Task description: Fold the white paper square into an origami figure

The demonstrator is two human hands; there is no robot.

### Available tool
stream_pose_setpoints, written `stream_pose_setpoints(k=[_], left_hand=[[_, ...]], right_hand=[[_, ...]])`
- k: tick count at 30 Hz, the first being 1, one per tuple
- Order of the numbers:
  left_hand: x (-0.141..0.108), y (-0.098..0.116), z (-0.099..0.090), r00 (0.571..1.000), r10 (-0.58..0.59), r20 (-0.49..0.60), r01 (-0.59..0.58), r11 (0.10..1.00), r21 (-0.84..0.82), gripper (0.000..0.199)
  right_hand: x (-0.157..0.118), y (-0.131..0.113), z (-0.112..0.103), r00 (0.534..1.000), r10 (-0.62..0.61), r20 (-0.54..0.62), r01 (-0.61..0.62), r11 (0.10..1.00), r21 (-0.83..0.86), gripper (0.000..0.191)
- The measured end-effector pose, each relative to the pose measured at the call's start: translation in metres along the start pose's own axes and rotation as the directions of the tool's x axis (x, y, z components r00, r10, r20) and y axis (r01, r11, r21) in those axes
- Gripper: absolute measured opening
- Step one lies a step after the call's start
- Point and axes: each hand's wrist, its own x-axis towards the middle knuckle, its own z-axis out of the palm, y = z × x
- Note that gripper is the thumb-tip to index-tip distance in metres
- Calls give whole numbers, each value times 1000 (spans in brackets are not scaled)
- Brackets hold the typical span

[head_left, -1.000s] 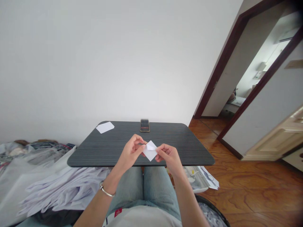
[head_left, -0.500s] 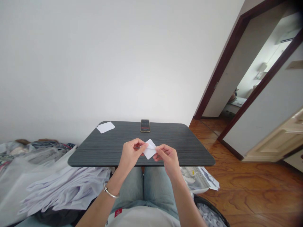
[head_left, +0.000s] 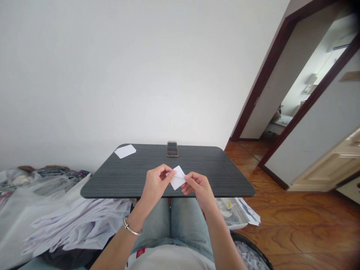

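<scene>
A small folded white paper (head_left: 177, 179), diamond-shaped with a crease across it, is held up over the front part of the dark table (head_left: 197, 157). My left hand (head_left: 157, 182) pinches its left corner between thumb and fingers. At the right corner, my right hand (head_left: 198, 186) grips it the same way, its other fingers curled beneath. On the table's far left lie white paper sheets (head_left: 125, 151), stacked slightly unevenly. A phone (head_left: 172, 149) leans at the table's back edge, near the wall.
Left of the table are piled white cloth or sheets (head_left: 75, 225) and plastic bags (head_left: 53, 187). At the right, below the table, sit a white tray (head_left: 237, 226) with items and a dark-rimmed bin (head_left: 250, 255) of paper scraps. A doorway stands at the right.
Both hands keep their hold on the folded paper. My right hand and forearm have shifted very slightly; the rest looks the same.
</scene>
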Motion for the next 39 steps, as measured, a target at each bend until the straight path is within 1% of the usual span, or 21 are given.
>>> stream_pose_setpoints(k=[5,10,17,24,27,29,33,36,39], left_hand=[[1,-2,-2,1000,-18,-6,18,1000,-18,21],[1,-3,-1,999,-30,-13,29,998,-48,22],[0,-1,0,999,-32,23,34,997,-67,23],[0,-2,0,999,-22,44,25,998,-63,20],[1,-2,2,999,-23,35,26,994,-105,19],[2,-2,3,999,-34,26,38,986,-162,18],[3,-1,6,998,-55,41,65,957,-283,27],[4,1,7,994,-72,79,91,956,-279,32],[4,2,7,992,-72,99,96,961,-258,32]], right_hand=[[-3,0,-2,999,-47,-8,47,999,-10,18],[-4,-1,0,999,-36,-34,36,999,14,17],[-3,-1,2,995,-70,-71,71,997,4,17],[-3,0,0,995,-84,-53,86,996,29,16],[-3,0,0,994,-95,-47,97,995,20,16],[-3,0,1,993,-106,-51,107,994,5,16],[-3,2,3,991,-123,-45,123,992,-7,16],[-3,4,5,993,-118,-30,118,993,3,17],[-4,4,7,995,-96,-16,96,995,9,18]])
